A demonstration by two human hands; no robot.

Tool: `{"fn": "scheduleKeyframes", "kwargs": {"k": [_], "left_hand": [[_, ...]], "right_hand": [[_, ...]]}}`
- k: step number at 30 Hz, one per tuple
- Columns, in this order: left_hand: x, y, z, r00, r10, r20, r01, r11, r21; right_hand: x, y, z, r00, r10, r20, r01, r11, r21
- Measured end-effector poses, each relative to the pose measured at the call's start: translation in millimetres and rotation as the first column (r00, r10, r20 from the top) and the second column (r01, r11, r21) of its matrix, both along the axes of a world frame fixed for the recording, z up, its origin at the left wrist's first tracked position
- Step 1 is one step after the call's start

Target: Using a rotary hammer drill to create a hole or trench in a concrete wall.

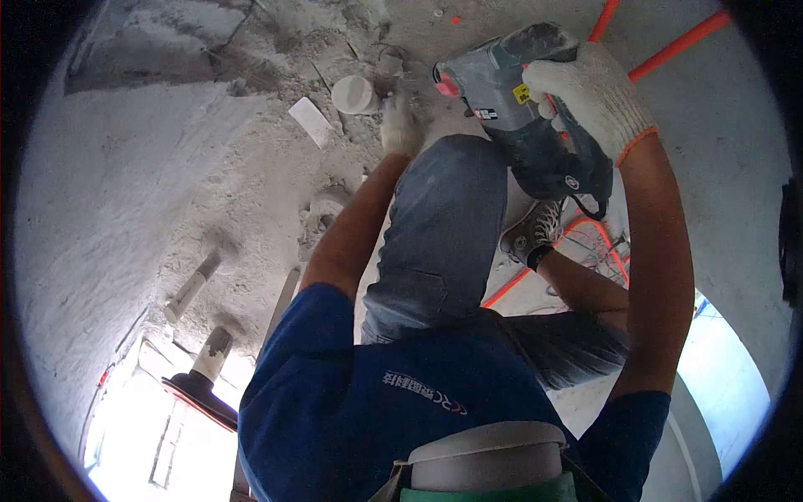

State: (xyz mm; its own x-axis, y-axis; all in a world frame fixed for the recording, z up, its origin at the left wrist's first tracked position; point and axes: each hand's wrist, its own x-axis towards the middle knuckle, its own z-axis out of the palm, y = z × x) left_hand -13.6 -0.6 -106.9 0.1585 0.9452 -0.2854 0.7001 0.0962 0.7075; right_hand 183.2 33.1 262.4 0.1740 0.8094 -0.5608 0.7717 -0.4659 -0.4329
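Observation:
My right hand [585,100], in an orange-cuffed white glove, grips the handle of a dusty dark-green power drill [535,142] held beside my raised knee. My gloved left hand [400,125] is down at the rough, dusty floor [268,167], next to a white round cap [353,94]; its fingers are too indistinct to show whether they hold anything. A white rectangular piece [309,122] lies left of the cap, with thin rods near it.
Orange conduits [679,43] run along the upper right; more lie with wires by my shoe [527,234]. Short white pipes [192,289] stick up at lower left, one [211,351] with a dark base. A plastered wall [84,209] stands at left.

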Motion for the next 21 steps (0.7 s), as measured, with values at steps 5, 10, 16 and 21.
{"fn": "scheduleKeyframes", "kwargs": {"k": [5, 10, 16, 21], "left_hand": [[34.9, 78.7, -5.2, 0.962, 0.169, -0.214, -0.079, 0.924, 0.375], [31.5, 91.4, -2.9, 0.888, 0.01, -0.459, 0.005, 0.999, 0.033], [19.9, 73.2, 7.7, 0.678, -0.228, -0.698, 0.543, 0.796, 0.268], [21.0, 61.8, -0.7, 0.781, -0.315, -0.54, 0.432, 0.896, 0.102]], "right_hand": [[17.0, -8.6, -9.1, 0.991, -0.104, -0.084, 0.108, 0.993, 0.045], [34.2, -8.3, -17.8, 0.993, -0.071, -0.097, 0.077, 0.995, 0.063], [42.8, -1.6, -15.4, 0.97, -0.115, -0.215, 0.105, 0.993, -0.058], [23.9, 0.8, -11.7, 0.984, -0.008, -0.176, 0.018, 0.999, 0.051]]}}
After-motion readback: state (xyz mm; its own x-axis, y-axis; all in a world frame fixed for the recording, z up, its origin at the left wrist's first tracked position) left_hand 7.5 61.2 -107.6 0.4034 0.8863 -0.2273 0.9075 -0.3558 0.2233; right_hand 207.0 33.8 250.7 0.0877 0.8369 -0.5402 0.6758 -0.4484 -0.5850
